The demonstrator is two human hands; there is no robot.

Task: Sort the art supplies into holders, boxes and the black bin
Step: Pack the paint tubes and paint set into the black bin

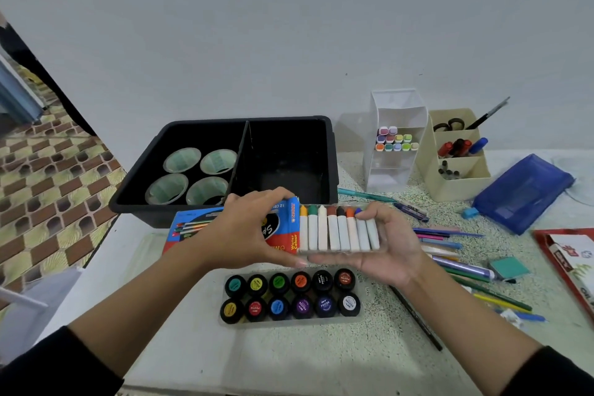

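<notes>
Holding a set of water colours above the middle of the speckled white table (321, 360), the person works with both hands in front of the black plastic bin (332, 151). The left hand (247, 228) grips the blue-and-red cardboard water-colour box (292, 228), fingers curled over its top and thumb beneath its near edge. The right hand (390, 251), palm up, cradles the clear plastic tray (337, 249) that juts from the box's open end, thumb along the near edge and fingertips curled up at the far one. Eight white paint tubes (334, 233) with coloured caps lie side by side in the tray. Behind the hands, the bin has a divider; four pale round rolls with green insides (193, 177) fill its left compartment. Below the hands, twelve black-lidded poster-paint jars (289, 296) sit in two rows on the table. A second blue cardboard box (193, 219) lies partly under the left wrist. To the right stand a clear tiered holder (398, 106) with pastel markers and a beige tiered holder (463, 183) with scissors and pens. A blue zip pouch (524, 193), loose pencils and pens (450, 254), a teal block (509, 267) and a red box (569, 264) lie farther right.
</notes>
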